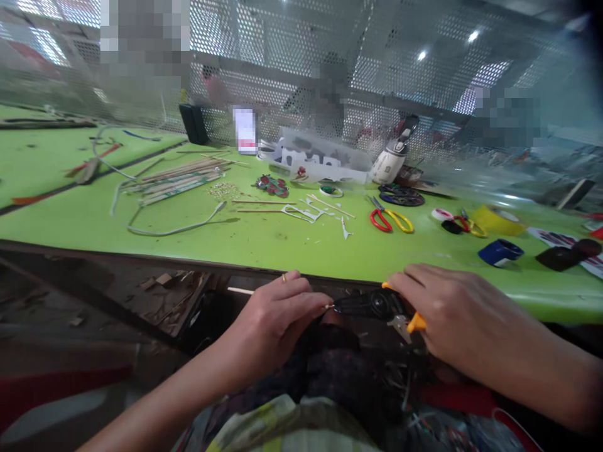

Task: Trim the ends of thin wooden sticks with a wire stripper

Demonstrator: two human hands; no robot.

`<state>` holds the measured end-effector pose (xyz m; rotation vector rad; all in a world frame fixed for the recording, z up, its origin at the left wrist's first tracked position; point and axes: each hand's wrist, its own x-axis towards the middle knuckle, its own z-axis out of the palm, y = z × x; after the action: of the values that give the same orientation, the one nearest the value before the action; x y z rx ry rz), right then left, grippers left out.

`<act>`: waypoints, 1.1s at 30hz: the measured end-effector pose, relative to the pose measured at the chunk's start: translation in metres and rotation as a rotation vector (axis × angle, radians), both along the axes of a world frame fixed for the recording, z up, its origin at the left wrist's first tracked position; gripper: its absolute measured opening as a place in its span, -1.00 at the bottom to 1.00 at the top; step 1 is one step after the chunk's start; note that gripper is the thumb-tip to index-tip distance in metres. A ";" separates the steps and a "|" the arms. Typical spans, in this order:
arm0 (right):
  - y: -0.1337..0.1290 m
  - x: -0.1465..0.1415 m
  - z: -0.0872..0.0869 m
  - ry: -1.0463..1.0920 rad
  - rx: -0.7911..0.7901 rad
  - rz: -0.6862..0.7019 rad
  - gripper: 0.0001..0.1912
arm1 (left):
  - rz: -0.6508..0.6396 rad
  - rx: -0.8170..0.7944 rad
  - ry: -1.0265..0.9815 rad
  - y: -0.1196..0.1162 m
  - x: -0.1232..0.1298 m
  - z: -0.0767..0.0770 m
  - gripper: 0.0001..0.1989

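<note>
Orange-handled pliers (379,304) sit gripped in the right hand (452,314), tips at the thin stick (240,290) the left hand (271,317) pinches beside the table (235,248); looks mid-job, more sticks (181,179) lying there.

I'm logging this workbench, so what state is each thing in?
Bare left hand: closed on a thin pale stick.
Bare right hand: closed around black pliers with orange handles.
Pliers: tips at the stick's end; gap too small to tell.
Metal scissors with red and yellow handles: lying, handles spread.
Rectangular phone: upright, screen lit.
Thin white cable: loosely curved.
Long wooden sticks: loosely piled.
</note>
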<state>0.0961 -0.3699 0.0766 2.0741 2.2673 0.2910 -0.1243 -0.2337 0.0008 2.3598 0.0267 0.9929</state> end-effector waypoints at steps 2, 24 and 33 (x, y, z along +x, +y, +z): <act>0.001 0.000 0.001 0.012 -0.019 -0.009 -0.68 | 0.010 0.015 -0.009 0.001 0.000 0.000 -0.82; 0.011 -0.004 -0.008 0.025 -0.155 -0.134 -0.71 | 0.215 0.321 0.019 0.002 0.001 -0.006 -0.78; 0.011 -0.006 -0.007 -0.013 -0.091 -0.102 -0.73 | 0.236 0.262 0.152 0.000 -0.003 0.000 -0.83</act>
<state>0.0906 -0.3589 0.0698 2.1266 2.1162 0.1921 -0.1278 -0.2336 0.0010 2.7169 0.2522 0.9718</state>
